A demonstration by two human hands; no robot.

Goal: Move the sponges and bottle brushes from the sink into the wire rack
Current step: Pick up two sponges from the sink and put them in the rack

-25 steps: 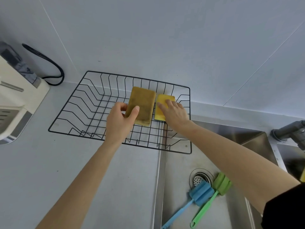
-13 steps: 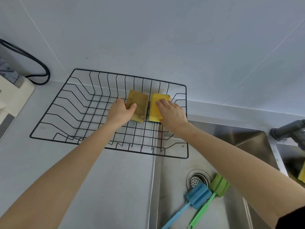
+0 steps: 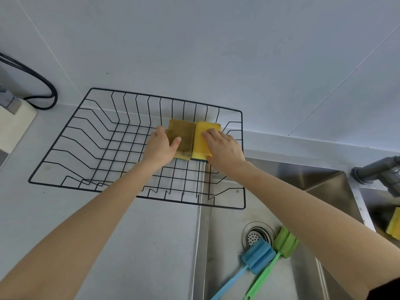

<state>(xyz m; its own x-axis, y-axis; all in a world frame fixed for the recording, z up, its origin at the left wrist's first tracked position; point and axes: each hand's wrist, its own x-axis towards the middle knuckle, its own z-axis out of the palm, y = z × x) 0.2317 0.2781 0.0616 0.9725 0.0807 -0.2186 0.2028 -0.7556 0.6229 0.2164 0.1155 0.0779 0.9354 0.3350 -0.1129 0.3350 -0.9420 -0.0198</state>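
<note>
A black wire rack (image 3: 65, 135) sits on the grey counter, its right end over the sink's edge. Two sponges lie side by side on the rack's floor at the far right: a brownish-green one (image 3: 184, 135) and a yellow one (image 3: 200, 141). My left hand (image 3: 160, 148) grips the brownish sponge, thumb on its top. My right hand (image 3: 223, 148) rests on the yellow sponge with fingers across it. In the steel sink (image 3: 229, 245) lie a blue bottle brush (image 3: 257, 255) and a green bottle brush (image 3: 285, 242), next to the drain.
A drain strainer (image 3: 254, 232) sits in the sink floor. A grey faucet (image 3: 376, 172) stands at the right, with another yellow sponge (image 3: 394, 224) in the second basin beyond it. A cream appliance (image 3: 15, 124) and black cable (image 3: 43, 83) are at the left.
Both hands lowered the two sponges onto the rack's floor and brought them together until they touch side by side. The view shifted left to right slightly.
</note>
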